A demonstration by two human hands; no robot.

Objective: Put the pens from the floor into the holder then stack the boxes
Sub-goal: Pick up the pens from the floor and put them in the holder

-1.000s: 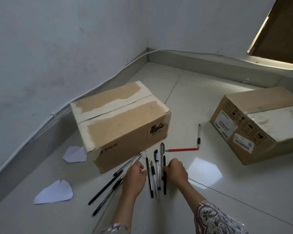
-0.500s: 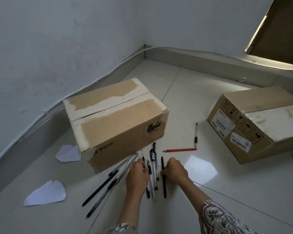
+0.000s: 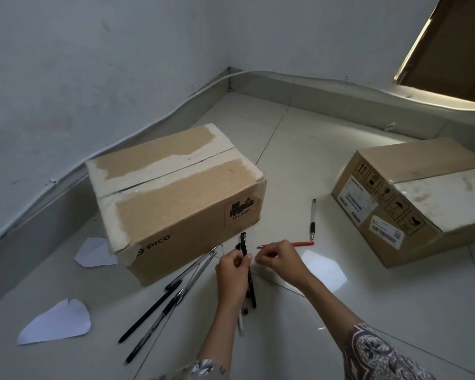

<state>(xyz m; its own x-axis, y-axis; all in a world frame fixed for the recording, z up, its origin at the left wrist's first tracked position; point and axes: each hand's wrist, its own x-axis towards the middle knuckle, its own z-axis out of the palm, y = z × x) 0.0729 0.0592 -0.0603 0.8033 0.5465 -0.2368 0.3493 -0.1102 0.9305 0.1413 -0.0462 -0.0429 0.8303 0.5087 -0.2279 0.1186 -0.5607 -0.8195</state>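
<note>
Tiles (image 3: 340,311) meet grey walls — left hand (image 3: 232,272) grasps pens (image 3: 247,270), right hand (image 3: 279,259) curled, grip empty.

Bare room corner: tiled floor (image 3: 299,138), plastered walls (image 3: 93,64).

Box nearest me (image 3: 176,204) reads "PICO" low on its front, plus a "UN 3481" mark. My other box (image 3: 412,204) has labels, too small to read.

We see a dim, greyish room lit from the upper right, where a bright strip glows under the brown door (image 3: 450,50); a pale patch glares on the glossy white tiled floor (image 3: 324,267); wide-angle bending curves the edges, detail slightly soft
</note>
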